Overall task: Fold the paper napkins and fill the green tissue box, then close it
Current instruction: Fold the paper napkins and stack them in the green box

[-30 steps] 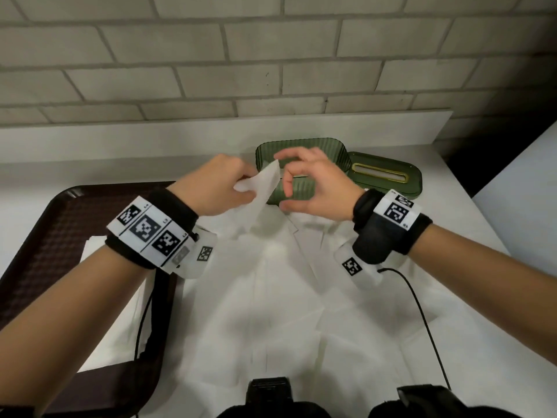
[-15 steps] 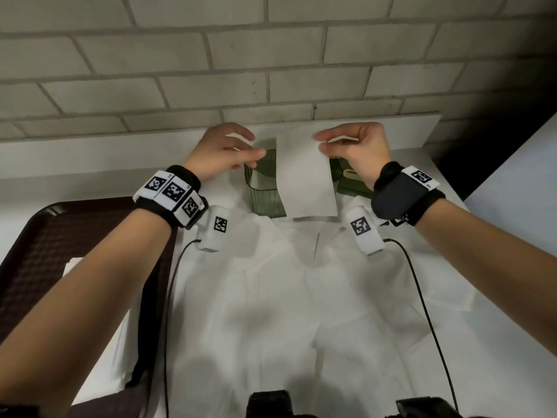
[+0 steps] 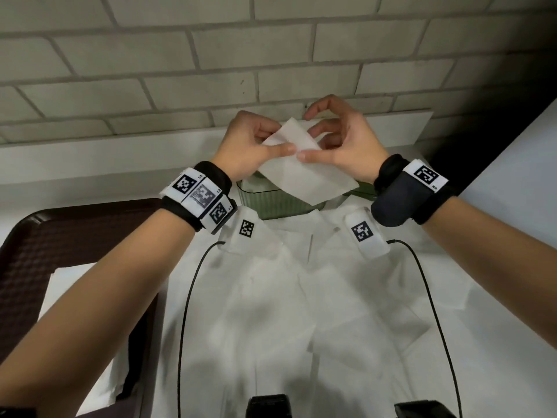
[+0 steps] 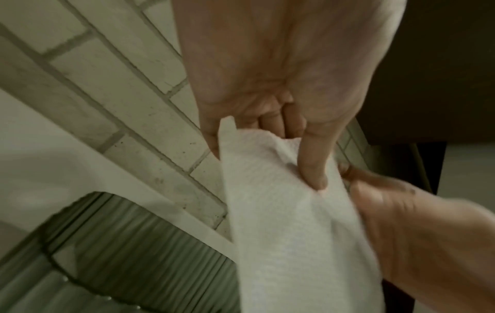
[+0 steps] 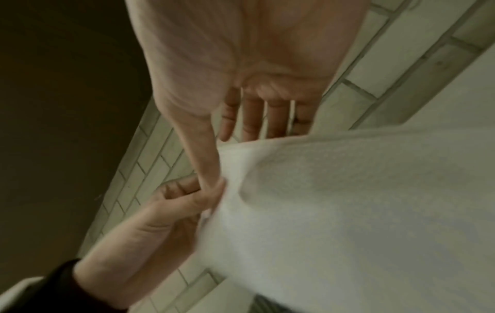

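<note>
We hold one paper napkin in the air just above the open green tissue box, and we are partway through folding it. Our left hand pinches the napkin's upper part between thumb and fingers; the left wrist view shows the thumb pressed into the sheet with the fingers curled behind it. Our right hand pinches the sheet at the same spot, thumb tip touching the paper beside the left thumb, while its other fingers stay spread and loose behind the napkin.

To fold well, we judge that the edges should be brought level before we press any crease, since thin paper skews easily when held free. We keep the pinch light so the sheet does not tear, and run the thumbs outward along the fold. The folded width should match the box below, so that it drops in flat. More unfolded napkins lie on the tabletop on the near side of the box, so much of the task remains.
</note>
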Tool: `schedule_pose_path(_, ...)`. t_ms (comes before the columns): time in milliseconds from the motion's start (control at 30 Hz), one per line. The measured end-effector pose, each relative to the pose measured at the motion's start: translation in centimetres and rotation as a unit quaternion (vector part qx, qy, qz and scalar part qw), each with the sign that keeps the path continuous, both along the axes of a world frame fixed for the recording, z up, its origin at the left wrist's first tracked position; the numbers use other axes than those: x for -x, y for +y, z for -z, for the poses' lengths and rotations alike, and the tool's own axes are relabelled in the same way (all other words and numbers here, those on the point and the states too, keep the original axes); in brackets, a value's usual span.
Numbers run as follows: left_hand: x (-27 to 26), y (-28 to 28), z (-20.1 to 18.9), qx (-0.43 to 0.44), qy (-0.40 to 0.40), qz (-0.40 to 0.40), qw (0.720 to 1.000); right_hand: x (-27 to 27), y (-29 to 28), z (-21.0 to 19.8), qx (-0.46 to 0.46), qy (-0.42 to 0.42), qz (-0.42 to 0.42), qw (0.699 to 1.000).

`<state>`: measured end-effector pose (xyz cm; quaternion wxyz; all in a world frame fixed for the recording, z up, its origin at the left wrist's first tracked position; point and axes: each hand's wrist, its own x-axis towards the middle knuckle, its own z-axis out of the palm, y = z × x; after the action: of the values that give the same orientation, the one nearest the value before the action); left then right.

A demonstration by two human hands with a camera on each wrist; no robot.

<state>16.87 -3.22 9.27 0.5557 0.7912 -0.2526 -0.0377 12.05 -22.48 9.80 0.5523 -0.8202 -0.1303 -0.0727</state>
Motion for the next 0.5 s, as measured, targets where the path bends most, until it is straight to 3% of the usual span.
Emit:
schedule_pose_path(133, -0.5, 1.1, 0.5, 0.058, 0.017, -0.088, 0.994, -0.1, -1.3, 0.7, 0.183, 0.073, 0.040, 0.979)
schedule_pose_path(233, -1.3, 2.5, 1.5, 0.072, 0.003, -0.147, 0.986, -1.0, -2.3, 1.6, 0.167, 0.101, 0.087, 0.977)
schedule_pose_path(367, -2.0, 3.2, 3.0, -0.059, -0.051, -0.182, 0.980, -2.5, -2.5, 2.9, 0.082, 0.063, 0.198, 0.975)
schedule_pose_path(500, -3.1, 2.0, 4.1, -0.254, -0.090, -0.169, 0.948, -3.9, -1.5, 4.0, 0.196, 0.031, 0.209, 0.957)
